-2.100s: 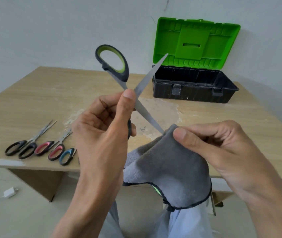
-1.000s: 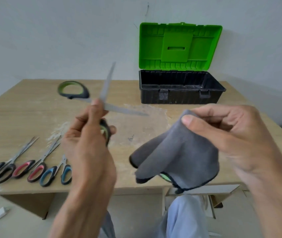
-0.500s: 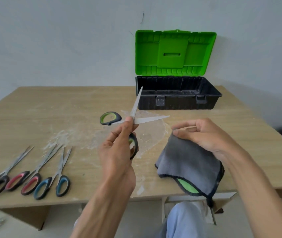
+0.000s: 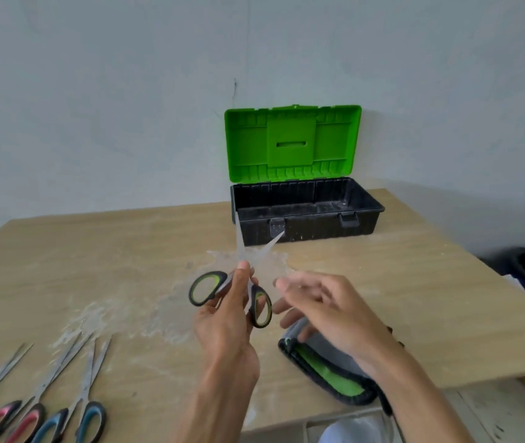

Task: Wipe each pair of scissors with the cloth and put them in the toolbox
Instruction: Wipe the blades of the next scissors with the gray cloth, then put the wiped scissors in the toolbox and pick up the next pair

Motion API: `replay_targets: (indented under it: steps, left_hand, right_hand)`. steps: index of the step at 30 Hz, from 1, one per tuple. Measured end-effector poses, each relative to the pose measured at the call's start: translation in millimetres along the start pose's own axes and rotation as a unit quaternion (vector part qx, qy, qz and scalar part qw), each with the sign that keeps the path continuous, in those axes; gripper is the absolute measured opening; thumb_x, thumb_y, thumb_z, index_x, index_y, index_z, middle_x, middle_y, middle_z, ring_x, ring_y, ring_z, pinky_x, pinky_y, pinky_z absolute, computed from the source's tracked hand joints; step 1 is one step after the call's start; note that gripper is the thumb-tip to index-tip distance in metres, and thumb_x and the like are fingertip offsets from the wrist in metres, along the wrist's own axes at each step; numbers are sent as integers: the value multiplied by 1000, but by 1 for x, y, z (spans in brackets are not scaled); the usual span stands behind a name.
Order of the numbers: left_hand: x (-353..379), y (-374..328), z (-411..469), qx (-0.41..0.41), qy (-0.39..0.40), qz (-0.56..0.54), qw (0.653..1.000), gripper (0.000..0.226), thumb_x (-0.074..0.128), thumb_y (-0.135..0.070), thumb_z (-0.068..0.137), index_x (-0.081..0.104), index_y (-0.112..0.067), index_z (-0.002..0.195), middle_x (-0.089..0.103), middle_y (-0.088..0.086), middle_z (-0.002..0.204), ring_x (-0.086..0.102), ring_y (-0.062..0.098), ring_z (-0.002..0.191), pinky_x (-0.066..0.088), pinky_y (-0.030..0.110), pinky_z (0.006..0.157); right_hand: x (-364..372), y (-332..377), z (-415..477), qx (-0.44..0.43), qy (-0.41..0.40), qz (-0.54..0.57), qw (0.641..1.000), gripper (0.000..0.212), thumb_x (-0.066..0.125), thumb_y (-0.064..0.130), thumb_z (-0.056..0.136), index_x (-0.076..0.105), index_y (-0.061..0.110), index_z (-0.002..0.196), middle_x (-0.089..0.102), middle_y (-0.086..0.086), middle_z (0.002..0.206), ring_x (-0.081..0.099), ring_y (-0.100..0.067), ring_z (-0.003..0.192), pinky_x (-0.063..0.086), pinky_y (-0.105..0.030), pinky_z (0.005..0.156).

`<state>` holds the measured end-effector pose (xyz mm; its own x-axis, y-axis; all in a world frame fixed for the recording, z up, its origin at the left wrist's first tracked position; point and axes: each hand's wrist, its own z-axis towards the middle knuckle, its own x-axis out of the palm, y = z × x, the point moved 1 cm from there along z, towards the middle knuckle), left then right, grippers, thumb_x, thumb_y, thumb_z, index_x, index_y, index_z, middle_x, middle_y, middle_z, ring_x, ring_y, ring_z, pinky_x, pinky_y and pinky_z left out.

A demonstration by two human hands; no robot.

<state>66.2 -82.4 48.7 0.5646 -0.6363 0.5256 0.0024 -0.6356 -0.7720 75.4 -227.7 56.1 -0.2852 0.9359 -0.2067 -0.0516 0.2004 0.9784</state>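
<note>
One pair of scissors [image 4: 212, 277] pinched in left hand [image 4: 226, 324]; right hand [image 4: 328, 311] slack, empty, over one cloth [image 4: 334, 375].

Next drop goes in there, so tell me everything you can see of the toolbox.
The toolbox is plastic: a black, ribbed tray with a bright green lid standing open, upright. Two black latches hang on its front. It sits on the table's far side, near the wall. What shows of its floor looks bare but dusty. Nothing touches it.
</note>
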Motion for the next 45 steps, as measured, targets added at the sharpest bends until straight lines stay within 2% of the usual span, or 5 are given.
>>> replay_targets:
  steps: [6, 21, 36, 39, 45]
  left_hand:
    - [17, 6, 2, -17, 47, 13, 999, 28, 79, -29, 80, 75, -4, 92, 75, 8, 84, 71, 18, 77, 55, 32, 68]
    - [65, -15, 53, 106, 169, 96, 975, 16, 81, -17, 78, 79, -5, 88, 66, 6, 71, 52, 12, 65, 47, 27, 69]
    - [128, 15, 137, 94, 97, 77, 988, 13, 79, -22, 82, 77, -11, 76, 71, 1, 64, 63, 15, 64, 54, 31, 68]
    - [138, 4, 180, 220, 124, 267, 930, 23, 69, -41, 87, 79, -20, 87, 77, -4, 81, 73, 14, 79, 59, 36, 84]
    - [134, -3, 261, 430, 112, 615, 652, 40, 52, -50, 94, 69, -21, 71, 71, 2, 69, 67, 26, 70, 56, 38, 62]
  right_hand:
    - [2, -9, 16, -50, -106, -160, 980, 25, 75, 55, 89, 79, 33, 101, 78, 12, 84, 72, -3, 68, 55, -20, 63]
    - [-45, 13, 54, -93, -216, -5, 972, 11, 79, 10, 93, 84, 12, 103, 79, -7, 69, 76, -21, 58, 64, -28, 58]
    - [-78, 21, 162, -6, -205, -59, 977, 8, 80, 12, 93, 82, 9, 86, 80, -12, 72, 78, -20, 59, 67, -31, 64]
    - [-99, 23, 202, 37, -202, -161, 966, 13, 78, 15, 94, 84, 7, 86, 80, -10, 70, 78, -15, 58, 65, -24, 61]
    - [-122, 12, 277, 137, -169, -454, 864, 17, 74, 21, 86, 70, 7, 95, 70, -6, 86, 71, -27, 85, 52, -31, 68]
